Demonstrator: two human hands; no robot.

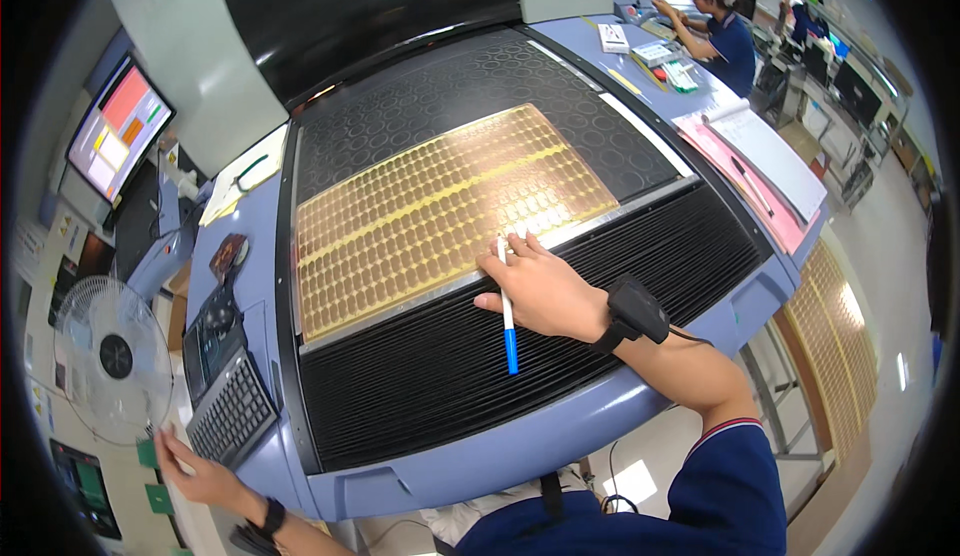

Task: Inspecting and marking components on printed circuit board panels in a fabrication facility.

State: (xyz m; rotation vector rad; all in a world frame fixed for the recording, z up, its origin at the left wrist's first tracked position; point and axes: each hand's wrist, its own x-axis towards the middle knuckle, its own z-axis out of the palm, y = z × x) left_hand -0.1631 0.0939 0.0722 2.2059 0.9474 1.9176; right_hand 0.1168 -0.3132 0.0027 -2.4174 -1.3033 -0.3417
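Observation:
A large gold-brown sheet (440,216) with rows of small repeated shapes lies on the black machine bed, its near edge along a metal strip. My right hand (545,291) rests at that near edge, fingertips touching the sheet. Between its fingers is a white marker pen (507,301), its blue end (512,351) pointing toward me. Off the machine's left side, my left hand (200,476) is raised beside the keyboard (232,411). Its fingers are loosely extended, and nothing shows in them.
Black ribbed bellows (420,396) span the machine front. A fan (115,356) and monitor (122,131) stand left. Right hold a pink folder and notebook (765,156) with pens; a similar gold sheet (830,326) stands lower right. Another person (725,36) works at the far right.

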